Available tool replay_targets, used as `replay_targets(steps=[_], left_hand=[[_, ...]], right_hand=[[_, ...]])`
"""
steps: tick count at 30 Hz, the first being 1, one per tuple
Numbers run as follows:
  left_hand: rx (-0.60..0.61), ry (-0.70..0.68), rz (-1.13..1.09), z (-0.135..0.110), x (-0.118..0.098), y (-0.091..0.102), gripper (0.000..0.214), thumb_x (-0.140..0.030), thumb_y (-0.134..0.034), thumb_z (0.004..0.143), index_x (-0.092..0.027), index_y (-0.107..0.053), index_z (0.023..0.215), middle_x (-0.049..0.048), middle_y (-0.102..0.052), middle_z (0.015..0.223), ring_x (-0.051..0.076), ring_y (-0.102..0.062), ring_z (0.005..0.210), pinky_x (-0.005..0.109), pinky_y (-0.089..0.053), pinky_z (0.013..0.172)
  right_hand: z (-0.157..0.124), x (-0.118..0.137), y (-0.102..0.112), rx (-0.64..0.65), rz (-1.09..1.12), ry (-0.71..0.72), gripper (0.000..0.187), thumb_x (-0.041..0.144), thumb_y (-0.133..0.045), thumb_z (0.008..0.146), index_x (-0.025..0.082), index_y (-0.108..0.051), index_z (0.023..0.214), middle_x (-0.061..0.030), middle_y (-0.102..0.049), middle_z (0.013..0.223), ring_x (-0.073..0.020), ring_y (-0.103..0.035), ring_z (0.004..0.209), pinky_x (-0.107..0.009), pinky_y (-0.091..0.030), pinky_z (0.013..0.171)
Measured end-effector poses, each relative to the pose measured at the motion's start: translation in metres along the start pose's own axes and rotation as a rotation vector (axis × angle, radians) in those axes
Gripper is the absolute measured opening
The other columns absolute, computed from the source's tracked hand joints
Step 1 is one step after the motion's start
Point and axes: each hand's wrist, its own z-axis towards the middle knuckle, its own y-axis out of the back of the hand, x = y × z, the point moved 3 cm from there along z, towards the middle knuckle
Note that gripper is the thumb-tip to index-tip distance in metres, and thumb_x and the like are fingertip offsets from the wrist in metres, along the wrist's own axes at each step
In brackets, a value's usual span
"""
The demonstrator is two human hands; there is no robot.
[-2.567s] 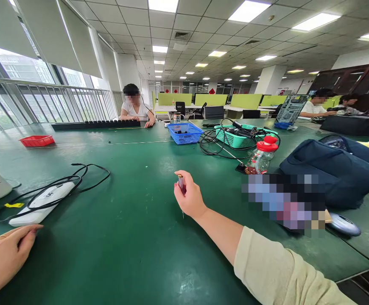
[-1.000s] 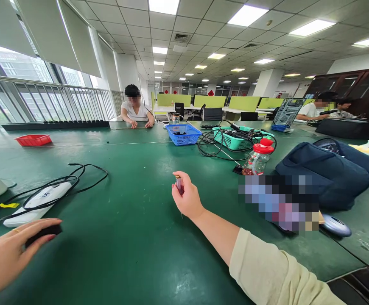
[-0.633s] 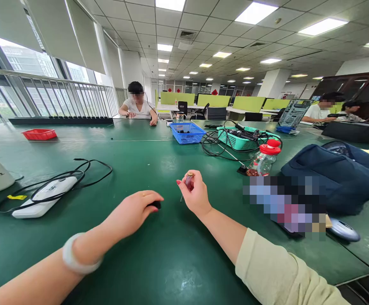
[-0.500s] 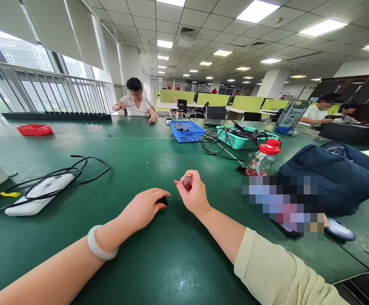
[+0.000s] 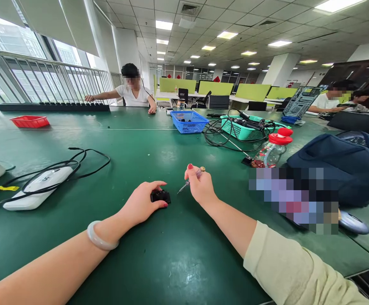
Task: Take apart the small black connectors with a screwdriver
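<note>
On the green table, my left hand (image 5: 143, 201) is closed around the near and far sides of a small black block-shaped part (image 5: 160, 195), thumb in front and fingers behind. The part's exact kind is too small to make out. My right hand (image 5: 201, 185) grips a small screwdriver (image 5: 189, 182) with a clear handle and a brass-coloured end. Its thin metal shaft slants down to the left, and the tip is a short way right of the black part, apart from it.
A white power bank-like device (image 5: 41, 186) with a black cable lies left. Farther off are a red tray (image 5: 30, 121), a blue basket (image 5: 189, 122) and a green basket (image 5: 244, 129) of cables. A red-lidded jar (image 5: 273, 150) and dark blue bag (image 5: 334, 169) stand right. Another person (image 5: 135, 93) sits opposite.
My right hand has turned, so the screwdriver now slants with its shaft in sight. More of the black part shows in my left hand. The person opposite has stretched one arm out sideways.
</note>
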Motion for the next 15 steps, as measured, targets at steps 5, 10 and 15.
replay_targets(steps=[5, 10, 15], left_hand=[[0.018, 0.050, -0.066, 0.000, 0.003, -0.001, 0.049, -0.033, -0.073, 0.071, -0.030, -0.062, 0.119, 0.0028, -0.070, 0.108, 0.024, -0.065, 0.101, 0.041, -0.053, 0.096], [0.005, 0.025, -0.062, 0.000, 0.000, 0.000, 0.047, -0.034, -0.071, 0.072, -0.029, -0.062, 0.118, 0.0025, -0.072, 0.108, 0.024, -0.066, 0.101, 0.041, -0.054, 0.095], [0.022, 0.038, -0.106, 0.000, 0.001, -0.002, 0.054, -0.037, -0.075, 0.068, -0.028, -0.062, 0.119, 0.0034, -0.072, 0.109, 0.024, -0.067, 0.099, 0.041, -0.054, 0.097]], right_hand=[[-0.003, 0.002, 0.000, 0.055, 0.127, -0.005, 0.059, 0.065, -0.042, 0.090, 0.021, -0.052, 0.053, 0.0029, -0.041, 0.047, -0.0109, -0.041, 0.047, -0.026, -0.033, 0.051], [-0.008, 0.012, -0.001, 0.060, 0.166, 0.023, 0.055, 0.060, -0.047, 0.089, 0.020, -0.057, 0.053, 0.0017, -0.046, 0.051, -0.0112, -0.043, 0.050, -0.026, -0.036, 0.051], [-0.010, 0.013, -0.005, 0.129, 0.162, 0.048, 0.053, 0.059, -0.048, 0.088, 0.020, -0.057, 0.053, 0.0026, -0.046, 0.049, -0.0104, -0.043, 0.048, -0.025, -0.037, 0.050]])
